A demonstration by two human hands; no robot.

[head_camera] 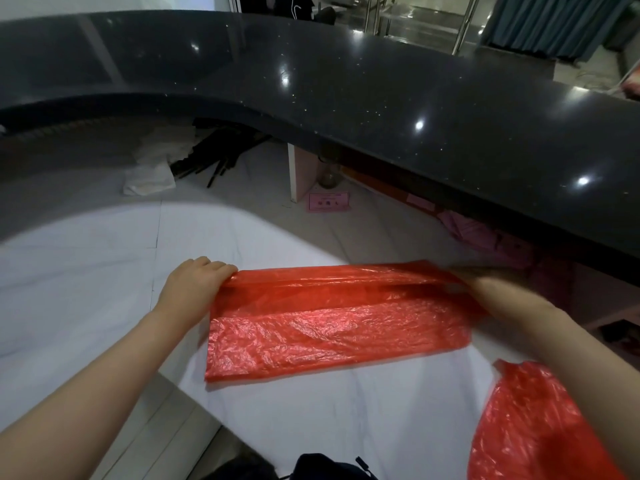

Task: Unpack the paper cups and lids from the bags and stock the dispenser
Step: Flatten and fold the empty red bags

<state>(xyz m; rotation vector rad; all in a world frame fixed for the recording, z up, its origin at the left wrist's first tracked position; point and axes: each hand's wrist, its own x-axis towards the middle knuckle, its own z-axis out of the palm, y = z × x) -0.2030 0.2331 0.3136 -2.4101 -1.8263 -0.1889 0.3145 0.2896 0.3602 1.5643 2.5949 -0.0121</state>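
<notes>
Nearest, a second crumpled red plastic bag (530, 424) lies loose under the right forearm, so a sweep could drag it off. Beyond, the left hand (194, 285) pinches the flattened red plastic bag (332, 320); the right hand (485, 284) is blurred, its grip unclear. No cups, lids or dispenser show; thin film may slip or tear under the curved black stone counter (381, 109).

The scene is viewed from a single head-worn camera, aimed forward and down, close over a red bag (337, 320), with a dark counter (381, 98) seen beyond.
</notes>
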